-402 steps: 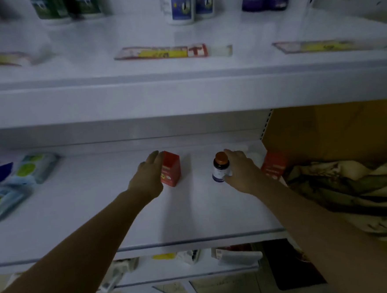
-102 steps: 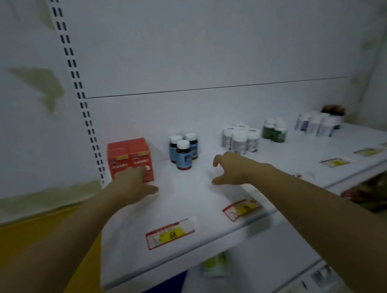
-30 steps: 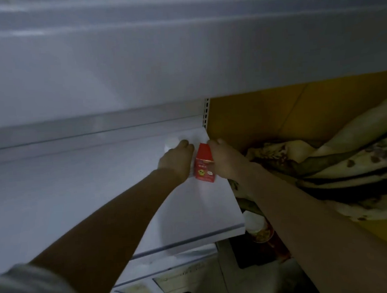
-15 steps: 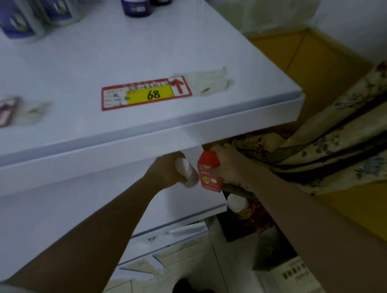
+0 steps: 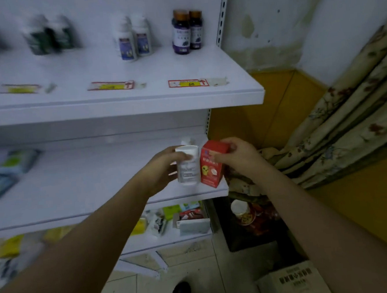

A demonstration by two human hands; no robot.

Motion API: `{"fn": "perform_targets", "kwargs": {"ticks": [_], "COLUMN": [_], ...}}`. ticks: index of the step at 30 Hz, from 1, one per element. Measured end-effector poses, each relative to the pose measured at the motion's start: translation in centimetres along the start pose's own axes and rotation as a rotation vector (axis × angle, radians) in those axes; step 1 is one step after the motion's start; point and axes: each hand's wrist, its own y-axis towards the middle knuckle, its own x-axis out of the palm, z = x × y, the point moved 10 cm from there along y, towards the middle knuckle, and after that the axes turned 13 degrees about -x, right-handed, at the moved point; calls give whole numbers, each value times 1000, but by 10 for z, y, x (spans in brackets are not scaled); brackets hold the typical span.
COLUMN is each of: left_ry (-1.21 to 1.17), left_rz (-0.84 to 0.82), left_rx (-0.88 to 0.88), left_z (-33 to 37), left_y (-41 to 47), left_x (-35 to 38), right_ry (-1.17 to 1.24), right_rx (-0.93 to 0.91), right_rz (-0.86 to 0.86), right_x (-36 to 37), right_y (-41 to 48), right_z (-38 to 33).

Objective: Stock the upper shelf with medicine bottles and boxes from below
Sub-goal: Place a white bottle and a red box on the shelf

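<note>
The left hand (image 5: 161,171) holds a white bottle (image 5: 187,165); the right hand (image 5: 236,153) holds a red box (image 5: 212,165); they touch below the upper shelf (image 5: 121,105).

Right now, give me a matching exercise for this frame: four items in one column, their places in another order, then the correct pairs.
Items:
1. white bottle
2. red box
3. purple-label bottles
4. cardboard carton

Places:
A. on the floor, lower right
B. in the left hand
C. standing on the upper shelf
D. in the right hand

Pairs: 1-B, 2-D, 3-C, 4-A
</note>
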Motion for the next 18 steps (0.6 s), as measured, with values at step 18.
{"fn": "perform_targets", "kwargs": {"ticks": [18], "left_ry": [-437], "left_rz": [-238], "left_rx": [308], "left_z": [121], "left_y": [-271], "left_x": [3], "right_ry": [713], "right_rx": [-246], "right_rz": [31], "right_x": [21], "right_y": [-96], "right_z": [-261]}}
